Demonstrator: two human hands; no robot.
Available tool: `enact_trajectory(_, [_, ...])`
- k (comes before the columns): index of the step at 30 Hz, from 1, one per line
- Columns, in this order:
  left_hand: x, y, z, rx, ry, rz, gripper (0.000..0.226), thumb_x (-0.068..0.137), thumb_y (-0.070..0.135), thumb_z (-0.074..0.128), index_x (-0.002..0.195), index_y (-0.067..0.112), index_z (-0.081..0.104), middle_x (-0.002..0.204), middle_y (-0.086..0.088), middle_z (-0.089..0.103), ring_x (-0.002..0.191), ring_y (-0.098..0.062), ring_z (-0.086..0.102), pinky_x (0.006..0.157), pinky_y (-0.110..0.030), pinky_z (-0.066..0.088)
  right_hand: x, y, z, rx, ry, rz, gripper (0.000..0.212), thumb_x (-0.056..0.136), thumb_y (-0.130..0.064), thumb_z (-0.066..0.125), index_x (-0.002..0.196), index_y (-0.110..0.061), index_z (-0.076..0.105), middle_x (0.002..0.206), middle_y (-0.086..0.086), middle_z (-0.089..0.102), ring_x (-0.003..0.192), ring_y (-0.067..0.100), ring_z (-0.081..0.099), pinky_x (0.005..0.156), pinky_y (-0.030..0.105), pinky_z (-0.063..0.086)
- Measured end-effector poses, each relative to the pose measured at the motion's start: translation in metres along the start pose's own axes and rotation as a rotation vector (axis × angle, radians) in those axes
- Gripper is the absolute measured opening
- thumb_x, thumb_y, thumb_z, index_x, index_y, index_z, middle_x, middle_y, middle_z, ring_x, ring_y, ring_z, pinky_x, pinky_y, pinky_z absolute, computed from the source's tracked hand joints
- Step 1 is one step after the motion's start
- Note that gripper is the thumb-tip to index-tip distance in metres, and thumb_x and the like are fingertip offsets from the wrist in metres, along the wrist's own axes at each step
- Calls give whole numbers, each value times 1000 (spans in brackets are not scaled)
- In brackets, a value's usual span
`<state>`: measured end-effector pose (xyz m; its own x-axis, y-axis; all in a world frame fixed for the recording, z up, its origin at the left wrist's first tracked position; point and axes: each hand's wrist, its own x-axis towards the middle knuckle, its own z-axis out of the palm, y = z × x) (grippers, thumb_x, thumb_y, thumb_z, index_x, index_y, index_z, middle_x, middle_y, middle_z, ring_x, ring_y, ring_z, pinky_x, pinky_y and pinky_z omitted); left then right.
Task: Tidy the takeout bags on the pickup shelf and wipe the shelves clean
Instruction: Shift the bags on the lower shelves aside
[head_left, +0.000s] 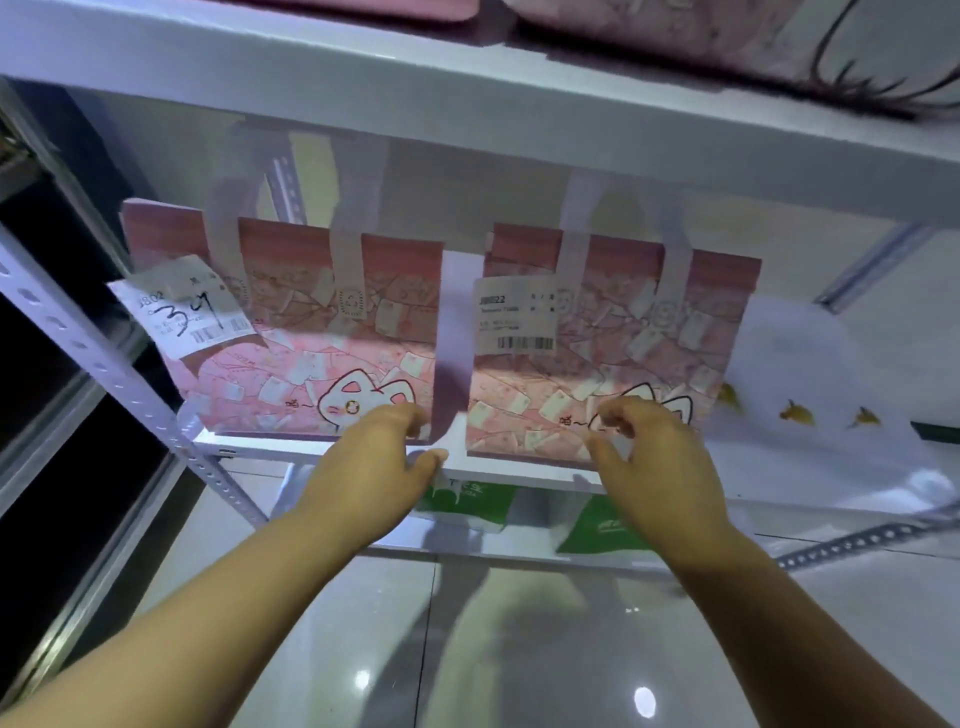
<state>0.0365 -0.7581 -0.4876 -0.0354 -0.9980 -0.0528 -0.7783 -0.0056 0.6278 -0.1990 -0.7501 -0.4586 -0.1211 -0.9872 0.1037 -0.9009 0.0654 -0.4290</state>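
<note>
Bags (322, 332) (618, 343) stand upright, handles up; left hand (374, 462) and right hand (654, 462) curl at their bases, grip unclear.

Dim overall, bluish cast. Brightest patch is on the left bag (311, 332) and right bag (613, 332), just above the left hand (382, 462) and right hand (654, 462) — their tops sit in shade under the upper shelf (467, 93). Two glare spots on the glossy floor (519, 649) below the hands. Fingertips (418, 426) smeared, label (182, 312) print soft. Left of the left hand the post (104, 364) leans hard — wide-angle skew; beyond it, near black.
</note>
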Motion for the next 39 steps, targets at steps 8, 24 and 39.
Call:
enact_trajectory(8, [17, 38, 32, -2, 42, 42, 42, 86, 28, 63, 124, 17, 49, 118, -4, 54, 100, -20, 54, 86, -31, 46, 12, 69, -19, 9, 113, 172, 24, 82, -28, 66, 98, -17, 53, 99, 4, 56, 84, 22, 55, 70, 30, 41])
enact_trajectory(24, [19, 52, 58, -93, 4, -61, 54, 84, 27, 65, 131, 27, 39, 126, 2, 51, 110, -21, 53, 92, -42, 49, 35, 98, -13, 113, -83, 243, 42, 82, -32, 66, 117, -25, 44, 114, -3, 60, 98, 20, 59, 81, 37, 46])
enact_trajectory(39, [0, 41, 62, -123, 67, -82, 52, 83, 33, 65, 131, 31, 44, 129, 5, 51, 98, -13, 58, 87, -35, 50, 22, 103, -16, 47, 66, 198, 48, 81, -38, 65, 123, -20, 49, 123, 3, 56, 108, 23, 54, 89, 40, 47])
